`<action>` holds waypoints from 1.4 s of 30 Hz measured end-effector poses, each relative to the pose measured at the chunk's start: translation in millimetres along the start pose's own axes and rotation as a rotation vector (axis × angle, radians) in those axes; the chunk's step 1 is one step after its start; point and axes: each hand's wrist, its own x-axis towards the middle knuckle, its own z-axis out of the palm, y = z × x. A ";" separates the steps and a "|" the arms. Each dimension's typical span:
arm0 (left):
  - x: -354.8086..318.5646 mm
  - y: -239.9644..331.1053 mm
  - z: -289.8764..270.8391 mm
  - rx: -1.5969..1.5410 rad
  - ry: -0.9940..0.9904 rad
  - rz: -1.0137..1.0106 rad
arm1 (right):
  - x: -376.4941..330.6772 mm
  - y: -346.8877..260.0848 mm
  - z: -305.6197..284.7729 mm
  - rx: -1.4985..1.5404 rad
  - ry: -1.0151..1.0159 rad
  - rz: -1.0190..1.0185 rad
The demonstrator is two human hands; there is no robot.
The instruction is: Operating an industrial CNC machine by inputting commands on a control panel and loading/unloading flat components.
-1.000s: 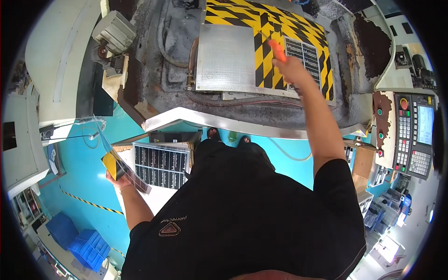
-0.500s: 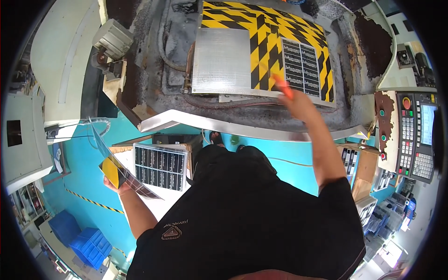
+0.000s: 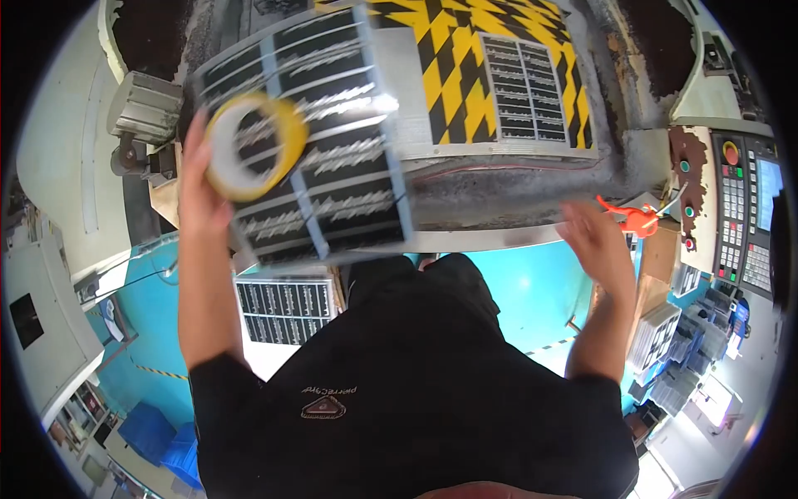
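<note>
A roll of yellow tape point(image 3: 293, 137) and a panel of black cells in a clear sheet point(image 3: 353, 158) are together in my left hand point(image 3: 204, 183), raised in front of the machine bed. The tape roll lies against the panel, and both are blurred by motion. My right hand point(image 3: 597, 245) is empty, its fingers apart, at the front edge of the bed. Just to its right is an orange tool point(image 3: 638, 219), shaped like an air blow gun. On the bed lies a plate with yellow and black striped tape point(image 3: 453, 91), and a smaller cell panel point(image 3: 522, 90) sits on it.
A control panel point(image 3: 744, 208) with keys and a screen stands at right. Below left, another cell panel point(image 3: 287, 308) rests on a white surface. A motor-like grey block point(image 3: 148, 108) is at the bed's left. Blue bins point(image 3: 148, 432) stand lower left.
My left hand has lifted the panel and tape roll up over the bed's left part. My right hand has let go of the orange tool and moved right and down.
</note>
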 end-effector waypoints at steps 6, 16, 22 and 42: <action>107.7 -54.2 92.0 -0.137 -0.117 -0.215 | 200.4 -59.0 94.0 0.874 -0.494 0.047; 170.5 -122.5 42.7 1.255 -0.320 0.040 | 295.8 -32.1 196.2 0.717 -0.278 0.161; 112.9 -133.8 11.5 1.788 -0.683 0.252 | 297.7 -16.1 204.1 0.633 -0.208 0.141; 126.1 -148.7 6.5 1.817 -0.693 0.187 | 298.9 -17.8 204.3 0.656 -0.183 0.115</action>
